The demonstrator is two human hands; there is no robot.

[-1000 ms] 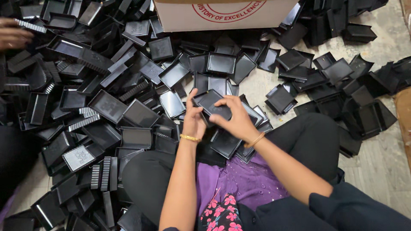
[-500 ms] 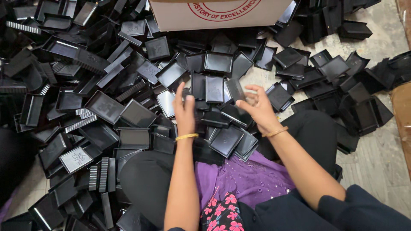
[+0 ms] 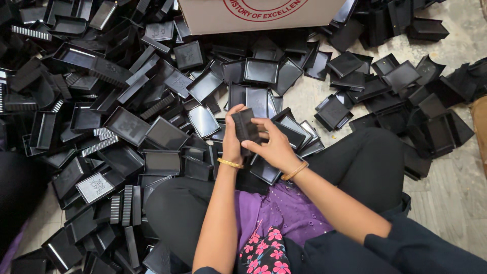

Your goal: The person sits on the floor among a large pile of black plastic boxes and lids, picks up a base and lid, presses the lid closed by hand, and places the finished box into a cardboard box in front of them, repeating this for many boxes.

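Note:
I sit cross-legged on the floor, and both my hands are together in front of my lap. My left hand (image 3: 232, 142) grips a small black plastic tray (image 3: 245, 128) upright from its left side. My right hand (image 3: 273, 146) holds the same tray from the right, fingers across its lower edge. Each wrist wears a gold bangle. A large heap of black plastic trays (image 3: 127, 127) spreads across the floor just beyond my hands. Stacked flat trays (image 3: 299, 137) lie directly behind the held one.
A white cardboard box (image 3: 258, 12) with red print stands at the top centre. More black trays (image 3: 401, 81) lie scattered to the right on grey floor tiles (image 3: 456, 198). Another person's dark-clothed leg (image 3: 18, 198) is at the left edge.
My hands were apart over the trays on the floor. They have since come together and lifted one black tray up toward me.

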